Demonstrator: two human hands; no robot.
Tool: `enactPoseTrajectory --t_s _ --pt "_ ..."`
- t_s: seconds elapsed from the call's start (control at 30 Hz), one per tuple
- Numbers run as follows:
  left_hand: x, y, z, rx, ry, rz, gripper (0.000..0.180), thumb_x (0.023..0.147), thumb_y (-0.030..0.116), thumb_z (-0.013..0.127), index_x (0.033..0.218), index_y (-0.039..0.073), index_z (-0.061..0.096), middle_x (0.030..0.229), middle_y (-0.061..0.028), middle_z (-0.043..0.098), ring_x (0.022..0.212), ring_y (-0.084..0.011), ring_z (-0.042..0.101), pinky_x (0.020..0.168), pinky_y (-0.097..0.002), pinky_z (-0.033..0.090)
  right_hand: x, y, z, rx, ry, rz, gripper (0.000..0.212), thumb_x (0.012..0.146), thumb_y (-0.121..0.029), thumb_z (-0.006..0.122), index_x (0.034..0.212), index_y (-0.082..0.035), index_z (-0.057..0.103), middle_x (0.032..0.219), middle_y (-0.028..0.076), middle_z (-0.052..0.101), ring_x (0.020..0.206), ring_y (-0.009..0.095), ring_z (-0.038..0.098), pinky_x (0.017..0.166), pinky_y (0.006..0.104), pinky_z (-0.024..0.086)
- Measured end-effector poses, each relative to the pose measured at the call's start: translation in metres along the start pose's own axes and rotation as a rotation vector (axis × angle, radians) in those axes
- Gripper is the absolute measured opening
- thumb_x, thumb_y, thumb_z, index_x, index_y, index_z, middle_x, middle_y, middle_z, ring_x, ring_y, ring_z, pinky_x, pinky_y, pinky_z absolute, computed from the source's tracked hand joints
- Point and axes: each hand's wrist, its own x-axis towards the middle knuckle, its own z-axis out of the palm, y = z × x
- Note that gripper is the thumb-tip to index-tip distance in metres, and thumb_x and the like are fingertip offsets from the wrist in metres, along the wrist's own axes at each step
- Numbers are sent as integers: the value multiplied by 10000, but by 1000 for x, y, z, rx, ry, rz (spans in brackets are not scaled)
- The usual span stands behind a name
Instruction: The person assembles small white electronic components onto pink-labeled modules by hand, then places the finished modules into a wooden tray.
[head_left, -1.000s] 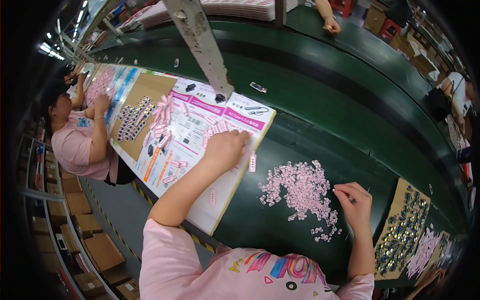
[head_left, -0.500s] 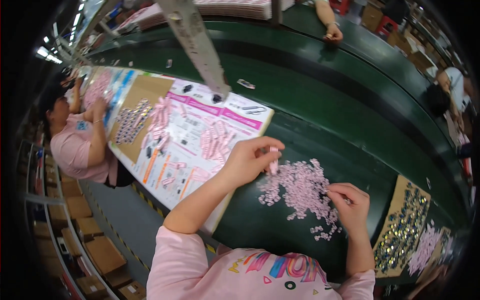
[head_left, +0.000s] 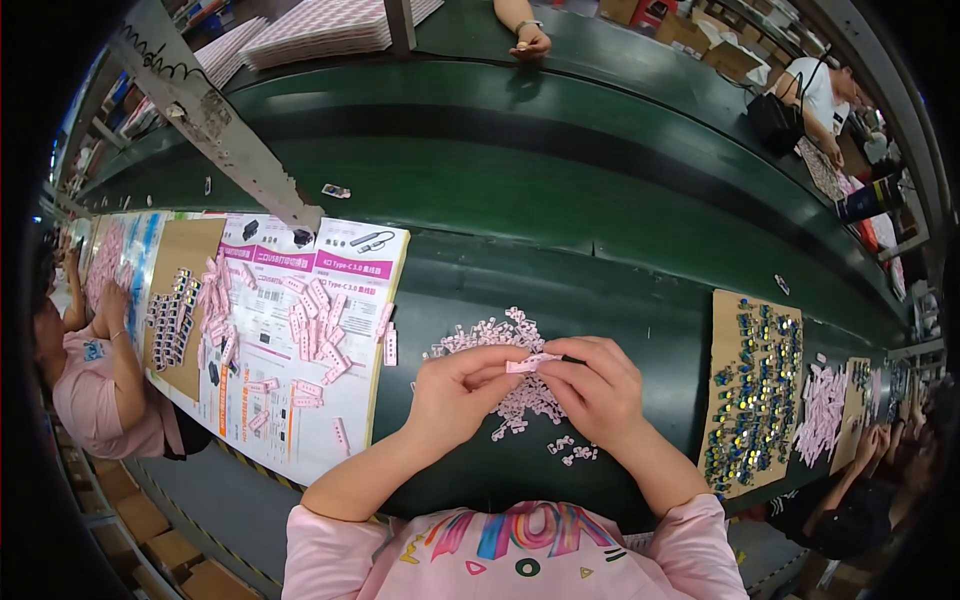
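In front of my chest my left hand pinches a short pink plastic casing with holes along it. The fingers of my right hand close on the casing's right end; whether a small loose piece is also between them I cannot tell. Under both hands spreads a pile of small pink plastic pieces on the dark green bench, partly hidden by the fingers. To my left, more pink casings lie scattered on a printed sheet.
At right, cardboard carries rows of small circuit boards, with pink casings beyond. At left, another cardboard sheet holds parts. A metal post stands ahead-left. Co-workers sit left and right; another person's hand is across the bench.
My right hand has come from the pile's right side up to the casing. My left hand has lowered, and both hands now meet at it. The view has swung right.
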Motion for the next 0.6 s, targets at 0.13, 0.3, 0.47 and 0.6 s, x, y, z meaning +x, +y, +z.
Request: enactPoseTrajectory --t_s 0.13,0.3,0.47,0.6 --pt "-4 -2 5 213 27 147 246 819 -41 719 1058 12 736 938 -71 752 722 -101 656 636 -193 518 -3 0 -6 -52 16 -35 190 737 -31 732 924 -65 718 1069 35 689 868 204 652 737 295 522" --pt "1 -9 6 406 70 438 246 811 -17 717 1048 42 745 922 -54 754 666 -108 641 582 -216 496 -2 3 -10 -126 4 -81 206 737 -41 735 938 -85 723 1077 23 687 868 199 651 734 297 522" --pt "2 -14 7 408 59 398 254 804 -10 720 1052 36 743 938 -62 756 663 -123 651 588 -219 501 -8 9 -9 -135 -25 -61 203 740 -47 738 935 -102 733 1081 11 688 860 191 649 734 294 523" --pt "4 -17 6 374 50 369 256 812 -13 715 1063 30 737 949 -51 756 676 -113 656 605 -209 510 -11 10 -9 -83 -35 -1 181 750 -52 741 923 -106 743 1063 5 696 843 185 649 733 291 525"
